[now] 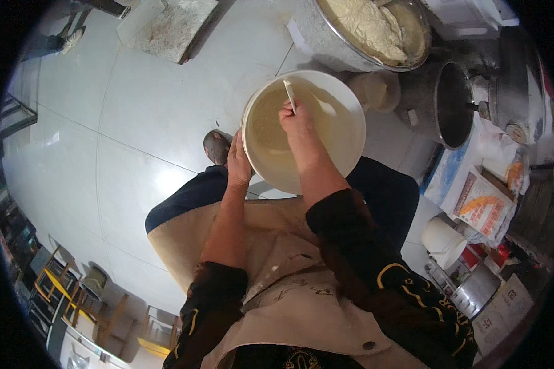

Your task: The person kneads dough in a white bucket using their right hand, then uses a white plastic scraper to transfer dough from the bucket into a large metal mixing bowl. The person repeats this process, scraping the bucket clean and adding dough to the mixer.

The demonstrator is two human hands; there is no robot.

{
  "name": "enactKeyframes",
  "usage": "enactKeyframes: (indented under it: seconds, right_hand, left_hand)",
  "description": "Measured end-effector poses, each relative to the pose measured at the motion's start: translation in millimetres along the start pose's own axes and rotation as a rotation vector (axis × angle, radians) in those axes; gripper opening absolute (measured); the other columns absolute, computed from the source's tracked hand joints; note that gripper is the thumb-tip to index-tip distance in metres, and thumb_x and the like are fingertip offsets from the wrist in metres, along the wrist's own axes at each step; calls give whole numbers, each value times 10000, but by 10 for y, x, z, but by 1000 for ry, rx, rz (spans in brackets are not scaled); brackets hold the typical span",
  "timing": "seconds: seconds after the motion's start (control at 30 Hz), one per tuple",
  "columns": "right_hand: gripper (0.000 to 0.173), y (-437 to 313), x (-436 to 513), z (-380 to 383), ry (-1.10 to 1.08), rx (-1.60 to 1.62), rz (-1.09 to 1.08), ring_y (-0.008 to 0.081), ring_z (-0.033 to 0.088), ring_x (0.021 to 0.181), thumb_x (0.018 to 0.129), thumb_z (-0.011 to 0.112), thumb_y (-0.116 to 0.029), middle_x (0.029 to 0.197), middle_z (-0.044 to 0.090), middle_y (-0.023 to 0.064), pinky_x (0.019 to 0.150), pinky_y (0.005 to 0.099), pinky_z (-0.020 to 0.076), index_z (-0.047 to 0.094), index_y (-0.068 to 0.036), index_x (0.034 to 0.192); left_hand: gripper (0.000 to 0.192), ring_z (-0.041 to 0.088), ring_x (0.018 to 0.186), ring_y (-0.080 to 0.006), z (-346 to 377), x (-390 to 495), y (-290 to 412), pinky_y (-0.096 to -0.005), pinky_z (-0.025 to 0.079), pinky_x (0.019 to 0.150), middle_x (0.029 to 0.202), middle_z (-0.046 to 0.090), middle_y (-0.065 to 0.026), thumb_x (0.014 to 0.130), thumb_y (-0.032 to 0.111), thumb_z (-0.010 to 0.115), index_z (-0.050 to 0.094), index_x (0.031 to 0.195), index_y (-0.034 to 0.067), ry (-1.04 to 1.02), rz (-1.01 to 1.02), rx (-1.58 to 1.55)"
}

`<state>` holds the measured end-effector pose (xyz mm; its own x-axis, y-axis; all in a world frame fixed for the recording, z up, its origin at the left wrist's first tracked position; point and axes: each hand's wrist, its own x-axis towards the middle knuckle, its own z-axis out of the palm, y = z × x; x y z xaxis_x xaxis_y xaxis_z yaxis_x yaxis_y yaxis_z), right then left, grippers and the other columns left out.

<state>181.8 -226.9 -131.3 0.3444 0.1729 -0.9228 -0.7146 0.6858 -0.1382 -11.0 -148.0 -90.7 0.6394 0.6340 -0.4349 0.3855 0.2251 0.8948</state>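
Note:
A large white plastic bucket (353, 157) stands between my knees, with a pale yellowish liquid (270, 117) inside. My left hand (238, 159) holds the bucket from its left side, palm on the outer wall just below the rim. Reaching over the bucket, my right hand (298, 117) grips a slim white tool (289, 94), perhaps a spatula or scraper handle. One end of it points up past my fingers; whether the other end touches the liquid is hidden by my hand. I wear a tan apron (277, 240) over dark sleeves.
Ahead on the right stands a big metal bowl (318, 44) holding pale dough (364, 25). Beside it are a clear plastic container (383, 92) and a deep metal pot (454, 106). Printed bags (484, 203) and a white pail (443, 242) line the right. Chairs (154, 330) stand behind left.

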Motion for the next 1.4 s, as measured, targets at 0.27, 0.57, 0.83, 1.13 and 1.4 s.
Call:
enactKeyframes:
  seconds: [0.27, 0.57, 0.83, 1.13, 1.4]
  right_hand:
    - [128, 125, -279, -300, -37, -188, 5, 119, 464, 530, 976, 615, -138, 669, 516, 14, 429, 266, 342, 597, -92, 858]
    - [282, -827, -938, 169, -469, -1268, -445, 168, 705, 864, 899, 752, -137, 1029, 745, 59, 760, 328, 556, 728, -9, 1149]
    - [287, -829, -910, 978, -204, -3216, -1032, 378, 726, 1037, 937, 590, -114, 1117, 732, 253, 870, 479, 584, 743, 5, 1149]
    - [319, -906, -687, 599, -146, -3437, -634, 379, 716, 1082, 951, 526, -123, 1157, 735, 208, 918, 479, 573, 765, -15, 1133]
    - [304, -926, -599, -341, -1023, -2934, -412, 416, 701, 954, 866, 644, -182, 1039, 726, 251, 853, 488, 560, 734, 21, 1075]
  left_hand:
    - [559, 623, 1037, -192, 146, 184, 291, -328, 484, 981, 1101, 716, -127, 1068, 453, 539, 666, 1240, -63, -33, -171, -140]
    - [884, 631, 1139, -286, -157, 145, 567, -367, 485, 1016, 1338, 612, -252, 915, 631, 676, 502, 1485, -22, 157, -141, -255]
    - [936, 626, 1149, -342, -20, -62, 408, -425, 499, 1019, 1343, 572, -336, 840, 585, 780, 493, 1496, -19, 91, -183, -171]
    - [760, 593, 1064, -294, -35, 13, 418, -401, 477, 992, 1156, 580, -216, 899, 538, 737, 565, 1461, 57, 256, -154, -139]
    - [706, 505, 927, -203, -3, 31, 455, -337, 450, 892, 1115, 558, -123, 938, 482, 710, 567, 1437, 5, 302, -22, -108]
